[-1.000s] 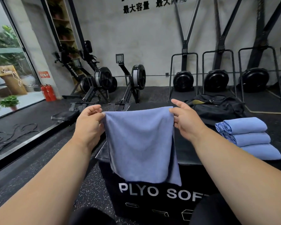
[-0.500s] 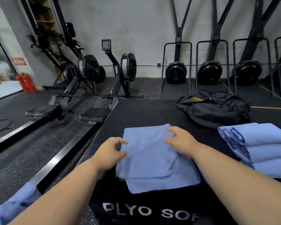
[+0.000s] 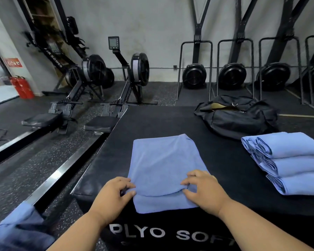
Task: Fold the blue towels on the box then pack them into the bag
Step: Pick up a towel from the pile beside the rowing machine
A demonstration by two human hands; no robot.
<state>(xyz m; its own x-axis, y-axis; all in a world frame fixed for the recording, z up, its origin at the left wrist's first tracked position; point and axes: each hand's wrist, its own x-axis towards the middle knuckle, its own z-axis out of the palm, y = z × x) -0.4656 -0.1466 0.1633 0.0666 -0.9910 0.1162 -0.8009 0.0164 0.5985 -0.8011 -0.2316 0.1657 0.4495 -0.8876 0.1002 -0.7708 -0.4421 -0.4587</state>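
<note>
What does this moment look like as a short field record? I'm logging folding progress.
surface: black box
towel in work: blue towel lying flat, half folded, near edge overhanging the front
left hand: pinching the towel's near left corner
right hand: gripping the near right edge
folded stack: three towels, on the box at right
bag: black, open, behind the stack

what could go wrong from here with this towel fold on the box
1. The towel lies at the near edge of the plyo box, its lower layer slightly overhanging the front; a tug from the left hand or right hand could slide it off.
2. The top layer's near edge sags unevenly short of the lower one, so the next fold may come out crooked.
3. The stack of folded towels steps sideways and could topple when another is added.
</note>
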